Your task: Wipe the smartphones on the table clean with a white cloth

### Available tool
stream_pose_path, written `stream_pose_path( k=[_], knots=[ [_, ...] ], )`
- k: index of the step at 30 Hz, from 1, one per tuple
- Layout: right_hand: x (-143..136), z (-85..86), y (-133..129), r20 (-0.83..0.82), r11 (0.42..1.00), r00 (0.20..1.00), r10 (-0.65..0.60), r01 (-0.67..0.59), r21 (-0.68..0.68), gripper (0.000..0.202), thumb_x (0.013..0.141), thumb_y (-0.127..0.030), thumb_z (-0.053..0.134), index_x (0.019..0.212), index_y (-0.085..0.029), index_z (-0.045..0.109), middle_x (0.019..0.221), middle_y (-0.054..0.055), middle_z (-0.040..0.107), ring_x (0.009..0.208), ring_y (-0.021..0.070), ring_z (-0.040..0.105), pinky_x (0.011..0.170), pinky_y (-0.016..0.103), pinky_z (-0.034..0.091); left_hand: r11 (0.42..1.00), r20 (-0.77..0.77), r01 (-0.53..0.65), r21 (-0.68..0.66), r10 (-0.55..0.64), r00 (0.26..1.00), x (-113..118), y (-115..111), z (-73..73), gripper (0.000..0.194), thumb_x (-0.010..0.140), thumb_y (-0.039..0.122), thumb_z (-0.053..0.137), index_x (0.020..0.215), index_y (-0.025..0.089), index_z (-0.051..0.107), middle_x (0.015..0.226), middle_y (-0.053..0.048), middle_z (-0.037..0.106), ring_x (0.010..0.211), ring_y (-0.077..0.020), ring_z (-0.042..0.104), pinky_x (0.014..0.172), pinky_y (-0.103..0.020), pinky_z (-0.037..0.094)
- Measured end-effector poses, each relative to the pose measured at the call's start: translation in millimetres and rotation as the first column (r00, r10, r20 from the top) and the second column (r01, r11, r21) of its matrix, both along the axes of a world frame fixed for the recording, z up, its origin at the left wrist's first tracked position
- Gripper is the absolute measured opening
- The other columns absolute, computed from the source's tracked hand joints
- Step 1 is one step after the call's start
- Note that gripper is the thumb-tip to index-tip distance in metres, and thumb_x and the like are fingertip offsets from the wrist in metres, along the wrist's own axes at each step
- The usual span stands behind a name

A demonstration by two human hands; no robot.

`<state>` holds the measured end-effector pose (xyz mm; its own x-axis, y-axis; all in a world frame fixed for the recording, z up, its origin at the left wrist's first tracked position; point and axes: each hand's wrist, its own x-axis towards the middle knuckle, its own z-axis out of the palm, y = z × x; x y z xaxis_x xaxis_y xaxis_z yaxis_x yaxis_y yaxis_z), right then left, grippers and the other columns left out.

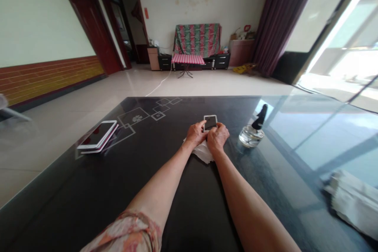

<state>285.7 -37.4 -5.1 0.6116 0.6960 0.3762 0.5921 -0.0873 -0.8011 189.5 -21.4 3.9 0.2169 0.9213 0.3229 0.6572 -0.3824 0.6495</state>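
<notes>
A small phone-like device (210, 122) with a white rim and dark face is held between my two hands above the dark table. My left hand (196, 134) grips its left edge, fingers curled. My right hand (217, 137) closes on its lower right corner. Beneath my hands a crumpled white cloth or tissue (203, 152) hangs down; which hand holds it, if either, I cannot tell. To the right of my right hand stands a clear spray bottle (251, 135) with a black nozzle.
On the left of the glossy dark table (141, 173) lies a stack of white-edged tablets (99, 136). A folded pale cloth (354, 202) is at the right edge. Beyond the table are a small stand with a striped cover (188, 59) and a patterned draped cloth.
</notes>
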Motion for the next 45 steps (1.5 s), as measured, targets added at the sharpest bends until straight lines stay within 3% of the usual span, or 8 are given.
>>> stream_pose_path(
  k=[8,14,19,24,27,30,33,45],
  knots=[
    [7,-13.6,12,0.129,1.000,0.992,0.005,-0.007,0.011,0.044,0.071,-0.018,0.040,0.107,-0.006,0.062,0.093,0.017,0.060,0.100,0.0320,0.051,0.095,0.047,0.033,0.999,-0.037,0.025,0.033,-0.024,0.999,1,8,-10.6,0.058,0.072,0.031,0.069,0.128,0.018,0.057,0.106,-0.007,0.070,0.090,-0.0193,0.065,0.087,-0.031,0.051],
    [14,-10.3,13,0.053,1.000,0.998,0.017,-0.016,-0.016,0.047,0.069,-0.020,0.041,0.110,-0.009,0.061,0.098,0.016,0.056,0.108,0.0329,0.047,0.093,0.046,0.036,0.986,0.081,0.131,-0.102,-0.123,0.989,-14,6,16.8,0.049,0.073,0.022,0.066,0.122,0.022,0.062,0.098,-0.002,0.073,0.082,-0.0155,0.068,0.076,-0.025,0.054],
    [15,4.8,4,0.101,0.985,0.992,0.078,-0.061,-0.163,0.046,0.071,-0.025,0.046,0.111,-0.008,0.062,0.095,0.018,0.055,0.102,0.0350,0.049,0.088,0.046,0.039,0.996,0.073,-0.040,0.078,0.035,0.997,-69,-14,44.9,0.040,0.075,0.017,0.061,0.115,0.021,0.067,0.102,-0.001,0.072,0.085,-0.0119,0.067,0.084,-0.021,0.052],
    [-7,25.4,-15,0.298,0.988,0.948,0.113,-0.139,0.066,0.041,0.074,-0.023,0.048,0.111,-0.016,0.063,0.104,0.016,0.055,0.097,0.0320,0.050,0.084,0.045,0.039,0.926,0.058,-0.337,0.171,0.332,0.942,-167,-56,51.3,0.036,0.076,0.012,0.057,0.109,0.020,0.068,0.097,-0.002,0.072,0.082,-0.0137,0.067,0.084,-0.027,0.053],
    [-38,34.4,-21,0.446,0.940,0.864,0.233,-0.317,0.123,0.037,0.077,-0.019,0.044,0.108,-0.016,0.064,0.105,0.014,0.058,0.095,0.0282,0.051,0.084,0.042,0.039,0.824,0.090,-0.518,0.230,0.512,0.854,-235,-80,51.0,0.044,0.078,0.012,0.054,0.122,0.016,0.059,0.112,-0.010,0.066,0.103,-0.0219,0.061,0.097,-0.040,0.046],
    [-83,34.7,-24,0.545,0.851,0.745,0.385,-0.515,0.102,0.036,0.079,-0.015,0.041,0.106,-0.016,0.065,0.105,0.012,0.061,0.093,0.0246,0.053,0.085,0.039,0.040,0.569,0.090,-0.730,0.378,0.763,0.641,-292,-97,45.2,0.059,0.076,0.022,0.062,0.132,0.014,0.048,0.129,-0.016,0.054,0.123,-0.0300,0.047,0.105,-0.046,0.036],
    [-135,27.6,-25,0.570,0.760,0.659,0.491,-0.643,0.089,0.035,0.078,-0.012,0.042,0.103,-0.015,0.066,0.103,0.011,0.063,0.091,0.0231,0.054,0.085,0.037,0.042,0.431,0.027,-0.832,0.350,0.883,0.469,-328,-103,29.9,0.073,0.070,0.035,0.069,0.134,0.013,0.044,0.128,-0.018,0.052,0.119,-0.0353,0.048,0.100,-0.050,0.037],
    [-333,16.7,11,0.104,0.538,0.537,0.837,-0.843,0.025,0.039,0.076,-0.010,0.042,0.107,-0.019,0.064,0.104,0.007,0.068,0.098,0.0198,0.061,0.094,0.034,0.045,0.444,0.053,-0.857,0.263,0.880,0.473,-349,-94,-8.0,0.069,0.072,0.039,0.066,0.130,0.009,0.045,0.110,-0.017,0.058,0.106,-0.0333,0.055,0.094,-0.046,0.043]
  ],
)
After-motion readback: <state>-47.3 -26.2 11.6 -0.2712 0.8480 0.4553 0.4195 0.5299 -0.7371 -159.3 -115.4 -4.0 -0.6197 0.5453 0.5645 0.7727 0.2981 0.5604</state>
